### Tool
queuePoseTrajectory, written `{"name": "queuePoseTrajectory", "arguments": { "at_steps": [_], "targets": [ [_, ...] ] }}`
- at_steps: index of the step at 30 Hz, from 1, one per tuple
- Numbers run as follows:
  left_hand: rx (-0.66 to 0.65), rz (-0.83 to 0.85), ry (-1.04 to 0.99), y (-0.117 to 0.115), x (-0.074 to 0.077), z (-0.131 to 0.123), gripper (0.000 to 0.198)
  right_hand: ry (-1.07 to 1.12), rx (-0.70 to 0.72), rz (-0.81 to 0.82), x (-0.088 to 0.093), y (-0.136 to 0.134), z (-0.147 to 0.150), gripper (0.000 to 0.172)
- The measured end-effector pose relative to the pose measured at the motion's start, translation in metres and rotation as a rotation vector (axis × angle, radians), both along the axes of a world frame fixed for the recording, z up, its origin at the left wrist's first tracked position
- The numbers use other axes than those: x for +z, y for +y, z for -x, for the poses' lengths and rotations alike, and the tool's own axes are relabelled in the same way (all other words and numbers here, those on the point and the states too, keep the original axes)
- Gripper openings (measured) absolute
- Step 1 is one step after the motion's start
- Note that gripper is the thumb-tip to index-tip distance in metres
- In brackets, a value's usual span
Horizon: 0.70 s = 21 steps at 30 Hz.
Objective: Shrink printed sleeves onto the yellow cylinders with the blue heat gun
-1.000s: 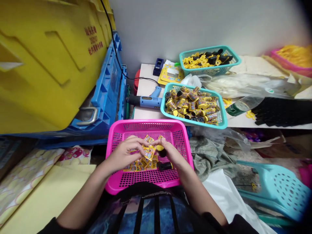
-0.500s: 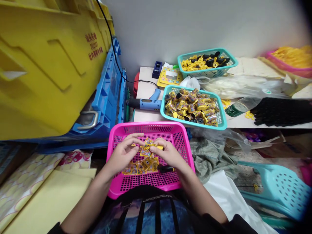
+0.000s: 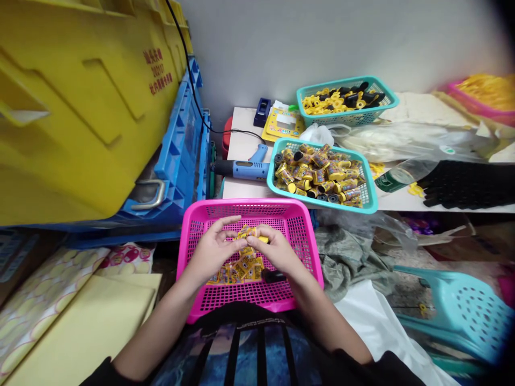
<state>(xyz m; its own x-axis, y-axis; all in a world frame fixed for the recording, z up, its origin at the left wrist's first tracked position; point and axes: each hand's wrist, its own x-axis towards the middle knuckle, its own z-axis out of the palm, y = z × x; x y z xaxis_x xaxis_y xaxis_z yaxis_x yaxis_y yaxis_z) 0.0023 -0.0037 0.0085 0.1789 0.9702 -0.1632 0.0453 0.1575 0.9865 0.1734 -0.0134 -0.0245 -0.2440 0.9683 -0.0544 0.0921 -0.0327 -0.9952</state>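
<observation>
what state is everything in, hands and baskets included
left hand: fingers curled, grip unclear
right hand: pinching yellow piece
pink basket: upright, holding printed pieces
nearer teal basket: piled with printed cylinders
farther teal basket: holding yellow and black parts
blue heat gun: lying on table, power unclear

Left hand (image 3: 217, 244) and right hand (image 3: 277, 249) over the near basket (image 3: 249, 202), wrappers (image 3: 235, 272) inside it, cylinder (image 3: 273, 276) to their right. Worktop (image 3: 245, 190) directly behind: tube basket (image 3: 370, 187) near its front edge, heat gun (image 3: 251, 170) just left, bottle (image 3: 396, 178) just right, parts basket (image 3: 341, 119) behind, by the wall (image 3: 249, 48). Crates (image 3: 80, 107) left of worktop; stool (image 3: 466, 305) well right of near basket, cloth (image 3: 340, 260) between.
</observation>
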Motion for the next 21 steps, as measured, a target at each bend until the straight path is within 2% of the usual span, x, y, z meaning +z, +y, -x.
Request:
{"name": "queuePoseTrajectory", "arguments": {
  "at_steps": [4, 8, 11, 13, 16, 19, 21],
  "targets": [
    [-0.12, 0.163, -0.036, 0.003, -0.001, 0.005, 0.048, -0.028, 0.051, -0.062, 0.004, 0.0, -0.003, 0.043],
    [-0.223, 0.268, -0.09, 0.006, -0.008, 0.007, 0.047, -0.068, 0.087, -0.073, 0.007, -0.002, -0.008, 0.039],
    [-0.139, 0.202, -0.05, 0.005, -0.011, 0.005, 0.043, -0.094, 0.061, -0.054, 0.006, -0.002, -0.008, 0.033],
    [-0.069, 0.118, -0.009, 0.004, -0.011, 0.002, 0.05, -0.096, 0.031, -0.044, 0.006, -0.001, -0.007, 0.033],
    [-0.054, 0.062, 0.053, 0.001, -0.006, -0.001, 0.057, -0.077, 0.0, -0.032, 0.005, -0.001, -0.004, 0.037],
    [-0.004, 0.007, 0.11, -0.002, -0.004, -0.001, 0.032, -0.024, -0.029, 0.006, 0.003, -0.001, -0.003, 0.038],
    [0.037, -0.012, 0.161, -0.002, -0.003, 0.0, 0.024, 0.052, -0.06, 0.051, 0.0, -0.001, -0.006, 0.031]
  ]
}}
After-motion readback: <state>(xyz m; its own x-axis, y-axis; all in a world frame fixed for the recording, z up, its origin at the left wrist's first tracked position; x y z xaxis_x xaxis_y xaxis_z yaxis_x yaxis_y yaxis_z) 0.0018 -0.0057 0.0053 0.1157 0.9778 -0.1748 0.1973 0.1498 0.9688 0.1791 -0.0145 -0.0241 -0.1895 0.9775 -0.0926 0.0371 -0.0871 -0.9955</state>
